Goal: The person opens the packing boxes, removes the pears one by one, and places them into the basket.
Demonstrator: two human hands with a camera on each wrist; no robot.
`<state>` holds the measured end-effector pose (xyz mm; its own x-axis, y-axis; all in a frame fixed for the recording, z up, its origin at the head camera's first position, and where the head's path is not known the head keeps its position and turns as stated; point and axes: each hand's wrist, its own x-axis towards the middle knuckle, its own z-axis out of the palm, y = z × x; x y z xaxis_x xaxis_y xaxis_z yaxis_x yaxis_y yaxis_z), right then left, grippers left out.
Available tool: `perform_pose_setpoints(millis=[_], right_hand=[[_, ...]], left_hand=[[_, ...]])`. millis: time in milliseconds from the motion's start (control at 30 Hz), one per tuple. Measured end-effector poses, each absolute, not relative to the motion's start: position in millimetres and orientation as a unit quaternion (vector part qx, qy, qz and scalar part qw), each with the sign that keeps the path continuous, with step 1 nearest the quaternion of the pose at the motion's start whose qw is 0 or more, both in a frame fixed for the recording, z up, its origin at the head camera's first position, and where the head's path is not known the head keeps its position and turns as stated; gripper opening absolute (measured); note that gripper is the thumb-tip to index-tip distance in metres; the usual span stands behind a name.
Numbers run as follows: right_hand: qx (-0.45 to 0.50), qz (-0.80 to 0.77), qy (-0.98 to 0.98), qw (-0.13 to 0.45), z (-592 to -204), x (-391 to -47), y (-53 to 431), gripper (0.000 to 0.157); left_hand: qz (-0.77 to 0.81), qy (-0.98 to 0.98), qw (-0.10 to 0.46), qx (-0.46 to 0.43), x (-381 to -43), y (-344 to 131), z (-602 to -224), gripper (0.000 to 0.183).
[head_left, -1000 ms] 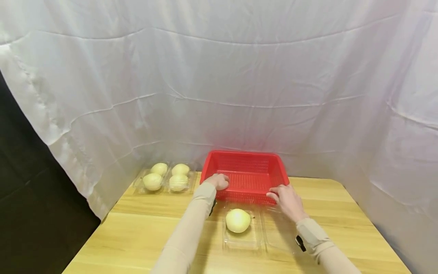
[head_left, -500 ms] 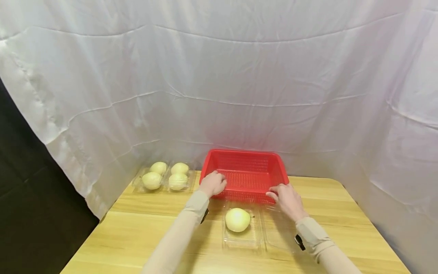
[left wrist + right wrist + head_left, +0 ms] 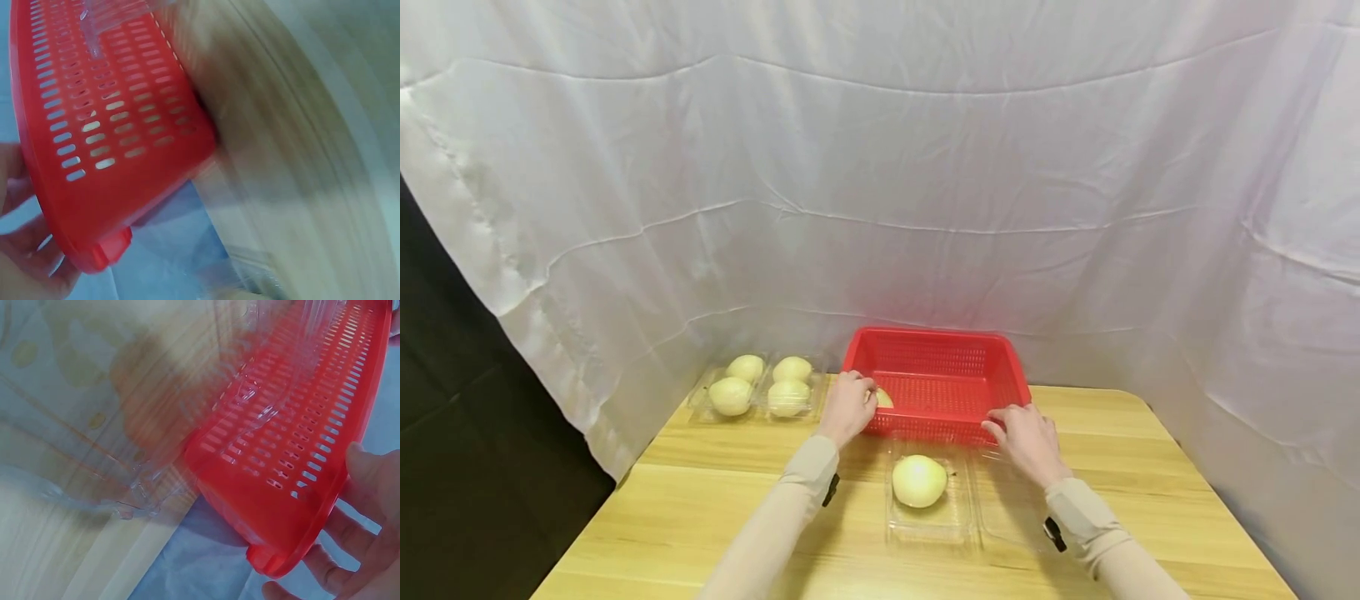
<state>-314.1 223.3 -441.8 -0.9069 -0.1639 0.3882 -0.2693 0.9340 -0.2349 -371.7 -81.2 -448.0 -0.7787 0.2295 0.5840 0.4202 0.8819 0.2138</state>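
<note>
A red perforated basket point(image 3: 940, 421) stands at the back of the table. My left hand point(image 3: 846, 408) is at its front left corner, fingers bent at the rim; the left wrist view has these fingers point(image 3: 50, 250) partly behind the rim. Part of a pale yellow pear point(image 3: 883, 399) shows inside the basket beside that hand. My right hand point(image 3: 1027, 437) holds the front right rim, thumb point(image 3: 355, 459) on one side and fingers beyond it. Before the basket lies an opened clear plastic clamshell box point(image 3: 925, 531) with one pear point(image 3: 920, 481) in it.
To the left of the basket stand two clear clamshell boxes, each with two pears point(image 3: 730, 396) point(image 3: 789, 398). The open box's clear lid point(image 3: 1015, 508) lies flat under my right forearm. A pale curtain point(image 3: 925, 208) hangs close behind the wooden table point(image 3: 700, 517).
My left hand has moved left from inside the basket to its front left corner, and a pear inside has come into sight. My right hand has stayed at the rim.
</note>
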Motion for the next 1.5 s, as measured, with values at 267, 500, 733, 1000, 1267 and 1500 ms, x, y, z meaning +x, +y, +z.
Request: perform_pose_setpoints(millis=[267,500,733,1000,1267,1500], right_hand=[[0.122,0.148,-0.96,0.204,-446.7,-313.3,223.9,0.025],[0.124,0.167,-0.95,0.232,-445.6,-313.4,223.7,0.018],[0.128,0.166,-0.944,0.254,-442.8,-312.6,222.7,0.008],[0.147,0.163,-0.951,0.216,-445.2,-307.0,216.0,0.008],[0.27,0.228,-0.925,0.139,-450.8,-302.1,206.1,0.01],[0.344,0.263,-0.897,0.095,-452.4,-294.9,190.7,0.005]], left_hand=[[-0.207,-0.917,0.336,-0.065,-368.3,-97.0,-456.5,0.011],[-0.269,-0.929,0.255,-0.012,-368.4,-101.7,-454.2,0.027],[-0.251,-0.943,0.217,0.0,-373.2,-105.6,-451.7,0.019],[-0.212,-0.956,0.201,-0.003,-374.1,-110.3,-448.5,0.021],[-0.21,-0.956,0.204,0.0,-373.1,-108.5,-448.1,0.033],[-0.233,-0.953,0.194,0.019,-372.4,-108.0,-449.0,0.036]])
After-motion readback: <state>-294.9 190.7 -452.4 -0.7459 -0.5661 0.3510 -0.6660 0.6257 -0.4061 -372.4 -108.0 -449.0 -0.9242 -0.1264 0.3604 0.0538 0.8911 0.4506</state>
